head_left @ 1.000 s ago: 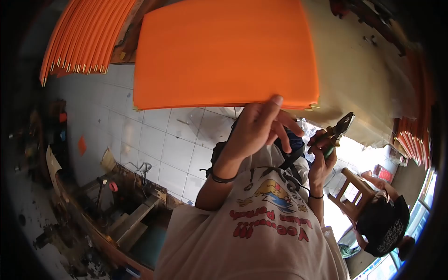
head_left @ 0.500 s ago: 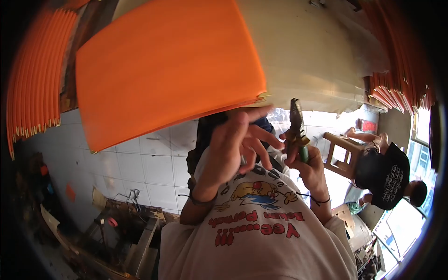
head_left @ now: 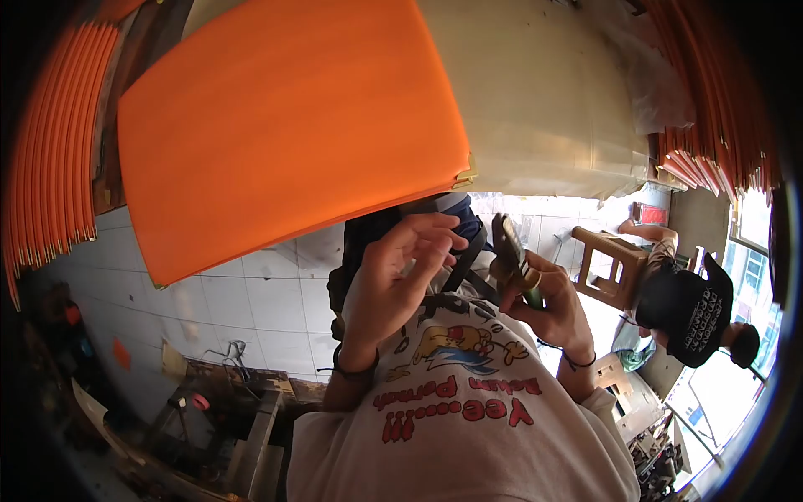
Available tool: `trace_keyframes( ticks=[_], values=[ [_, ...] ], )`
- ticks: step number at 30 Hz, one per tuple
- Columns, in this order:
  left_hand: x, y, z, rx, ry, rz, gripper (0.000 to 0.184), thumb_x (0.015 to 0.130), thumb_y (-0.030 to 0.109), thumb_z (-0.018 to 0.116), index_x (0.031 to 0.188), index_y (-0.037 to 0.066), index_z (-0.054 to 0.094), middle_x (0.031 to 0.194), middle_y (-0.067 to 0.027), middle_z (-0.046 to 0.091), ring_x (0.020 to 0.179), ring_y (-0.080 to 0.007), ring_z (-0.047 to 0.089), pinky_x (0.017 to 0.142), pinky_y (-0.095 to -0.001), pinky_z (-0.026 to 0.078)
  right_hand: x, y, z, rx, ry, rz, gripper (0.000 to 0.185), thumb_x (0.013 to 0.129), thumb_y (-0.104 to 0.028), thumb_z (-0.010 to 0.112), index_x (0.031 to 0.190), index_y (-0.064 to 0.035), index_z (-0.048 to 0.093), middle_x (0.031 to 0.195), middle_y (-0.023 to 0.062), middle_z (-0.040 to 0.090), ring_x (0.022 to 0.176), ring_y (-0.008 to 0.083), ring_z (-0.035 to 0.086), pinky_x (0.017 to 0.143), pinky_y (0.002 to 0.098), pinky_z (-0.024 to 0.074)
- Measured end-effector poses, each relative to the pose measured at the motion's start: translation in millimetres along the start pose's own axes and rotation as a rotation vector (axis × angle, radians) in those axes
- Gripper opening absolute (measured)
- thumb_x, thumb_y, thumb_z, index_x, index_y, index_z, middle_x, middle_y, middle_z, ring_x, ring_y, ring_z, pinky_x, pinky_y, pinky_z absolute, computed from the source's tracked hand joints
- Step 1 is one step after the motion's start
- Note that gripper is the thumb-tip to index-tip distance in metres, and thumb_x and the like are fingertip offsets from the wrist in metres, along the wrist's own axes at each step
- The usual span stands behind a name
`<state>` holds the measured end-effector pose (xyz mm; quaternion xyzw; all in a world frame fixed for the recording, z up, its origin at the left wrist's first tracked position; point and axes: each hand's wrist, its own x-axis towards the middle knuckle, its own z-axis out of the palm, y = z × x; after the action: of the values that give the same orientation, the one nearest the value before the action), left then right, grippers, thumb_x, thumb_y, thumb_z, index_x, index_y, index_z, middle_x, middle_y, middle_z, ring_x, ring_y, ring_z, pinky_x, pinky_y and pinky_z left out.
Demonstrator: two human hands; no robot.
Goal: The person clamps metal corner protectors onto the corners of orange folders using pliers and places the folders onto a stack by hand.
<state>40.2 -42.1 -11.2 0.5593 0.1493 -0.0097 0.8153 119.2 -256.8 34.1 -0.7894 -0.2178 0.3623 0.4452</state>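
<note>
My right hand [head_left: 554,305] is closed around a pair of pliers [head_left: 510,251], whose dark jaws point upward; a bit of green handle shows below the fingers. My left hand [head_left: 389,280] is raised in front of my shirt, fingers loosely bent and apart, with nothing visible in it. Just above both hands lies a large orange folder-like cover [head_left: 293,134], its near edge jutting over the table edge. A gold-coloured metal corner piece [head_left: 465,171] sits at its near right corner. Neither hand touches the cover.
The cover rests on a tan-sheeted table [head_left: 544,109]. Rows of orange covers with gold corners stand at the left [head_left: 58,142] and hang at the right [head_left: 719,109]. A person in a black shirt [head_left: 686,314] is beside a brown stool [head_left: 609,266] at right.
My left hand has drawn back from near the cover's corner, its spread fingers curling. The pliers in my right hand have dropped lower and tilted left. The other person has bent and shifted.
</note>
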Motion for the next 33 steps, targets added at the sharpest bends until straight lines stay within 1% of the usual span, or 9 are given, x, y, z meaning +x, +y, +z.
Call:
trace_keyframes(
  ticks=[5, 9, 11, 14, 15, 20, 26, 31, 33],
  values=[
    [-13, 1, 3, 0.079, 0.302, 0.195, 0.015, 0.094, 0.006, 0.059, 0.105, -0.004, 0.062, 0.089, -0.0124, 0.07, 0.089, -0.0142, 0.067, 0.075, -0.0261, 0.052, 2, 2, 2, -0.062, -0.022, -0.038, 0.012, 0.066, 0.004, 0.072, 0.074, -0.0051, 0.071, 0.083, 0.0068, 0.064, 0.076, 0.022, 0.066, 0.068, 0.0315, 0.0501],
    [-20, 36, -18, 0.778, 0.445, 0.789, 0.023, 0.083, 0.011, 0.073, 0.103, 0.002, 0.067, 0.09, -0.008, 0.07, 0.094, -0.0246, 0.067, 0.087, -0.0388, 0.049, 4, 11, -1, -0.073, 0.002, -0.034, 0.012, 0.066, 0.006, 0.071, 0.074, -0.0041, 0.07, 0.082, 0.0083, 0.063, 0.075, 0.0222, 0.065, 0.067, 0.0317, 0.0491],
    [2, 67, -24, 1.313, 0.314, 0.814, 0.051, 0.072, 0.019, 0.081, 0.117, 0.003, 0.062, 0.113, -0.0122, 0.066, 0.107, -0.0311, 0.062, 0.099, -0.0503, 0.042, 7, 10, -3, -0.094, 0.029, -0.043, 0.013, 0.066, 0.006, 0.07, 0.075, -0.003, 0.069, 0.081, 0.0095, 0.062, 0.074, 0.0226, 0.064, 0.067, 0.0326, 0.0481],
    [32, 69, -16, 1.556, 0.232, 0.571, 0.069, 0.07, 0.031, 0.08, 0.131, 0.011, 0.055, 0.133, -0.0055, 0.057, 0.13, -0.03, 0.046, 0.109, -0.0561, 0.028, 6, 13, -4, -0.108, 0.027, -0.038, 0.013, 0.067, 0.005, 0.07, 0.076, -0.0028, 0.069, 0.08, 0.009, 0.062, 0.074, 0.0233, 0.063, 0.068, 0.0327, 0.0476],
    [36, 65, -17, 1.607, 0.22, 0.539, 0.072, 0.074, 0.034, 0.075, 0.138, 0.015, 0.049, 0.143, -0.0027, 0.048, 0.136, -0.0277, 0.039, 0.111, -0.0583, 0.025, 3, 5, -4, -0.072, 0.04, 0.094, 0.006, 0.067, 0.0, 0.067, 0.072, 0.0, 0.064, 0.087, 0.0101, 0.065, 0.079, 0.022, 0.063, 0.078, 0.033, 0.0489],
    [36, 51, -16, 1.593, 0.27, 0.623, 0.059, 0.077, 0.025, 0.073, 0.132, 0.015, 0.057, 0.14, -0.0012, 0.052, 0.132, -0.0273, 0.045, 0.111, -0.0567, 0.028, -9, 26, -3, 0.122, 0.083, 0.131, 0.008, 0.068, 0.001, 0.065, 0.075, -0.0001, 0.064, 0.09, 0.0065, 0.062, 0.079, 0.015, 0.06, 0.072, 0.0297, 0.0469],
    [39, 30, -23, 1.594, 0.425, 0.824, 0.039, 0.08, 0.016, 0.07, 0.119, 0.018, 0.066, 0.131, 0.0041, 0.06, 0.125, -0.0226, 0.053, 0.106, -0.0565, 0.037, -3, 21, 0, 0.157, 0.096, 0.218, 0.012, 0.066, 0.002, 0.068, 0.078, -0.0011, 0.068, 0.087, 0.0084, 0.058, 0.082, 0.0224, 0.061, 0.075, 0.0335, 0.0471],
    [34, 32, -21, 1.581, 0.414, 0.815, 0.036, 0.082, 0.018, 0.069, 0.119, 0.016, 0.067, 0.132, 0.0035, 0.059, 0.126, -0.0234, 0.052, 0.106, -0.0546, 0.038, 10, 10, 1, 0.156, 0.07, 0.174, 0.01, 0.068, 0.003, 0.067, 0.078, -0.0011, 0.067, 0.089, 0.0081, 0.058, 0.083, 0.0219, 0.062, 0.075, 0.0327, 0.0481],
    [33, 32, -17, 1.62, 0.432, 0.8, 0.052, 0.07, 0.015, 0.077, 0.121, 0.016, 0.066, 0.13, 0.0021, 0.06, 0.124, -0.0247, 0.053, 0.107, -0.0513, 0.038, 12, 14, 4, 0.161, 0.076, 0.107, 0.01, 0.069, 0.004, 0.067, 0.078, -0.0012, 0.066, 0.091, 0.0079, 0.059, 0.082, 0.0213, 0.062, 0.075, 0.0322, 0.0484]
  ],
)
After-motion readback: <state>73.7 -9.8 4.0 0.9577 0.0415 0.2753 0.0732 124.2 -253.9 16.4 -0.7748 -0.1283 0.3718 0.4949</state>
